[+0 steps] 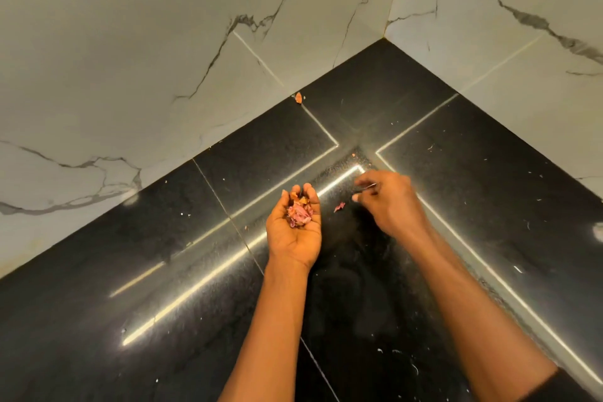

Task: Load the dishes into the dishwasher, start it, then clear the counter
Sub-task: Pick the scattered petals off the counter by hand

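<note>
- Here, a black counter (163, 271) fills the corner between two white marble walls (130, 42).
- The left hand (293, 235) is palm up over the middle of the counter. Its fingers curl up like a little cup around a small heap of pink peels (300, 214).
- The right hand (388, 202) is palm down, just beside the left hand and low over the counter. Its fingertips (365, 179) are pinched on a thin scrap (370, 187). I cannot tell what the scrap is.
- One loose pink piece (339, 206) lies on the counter between the two hands.
- An orange bit (298, 97) lies far back, where the counter meets the left wall.
- Tiny white crumbs (414, 367) are dotted over the counter.
</note>
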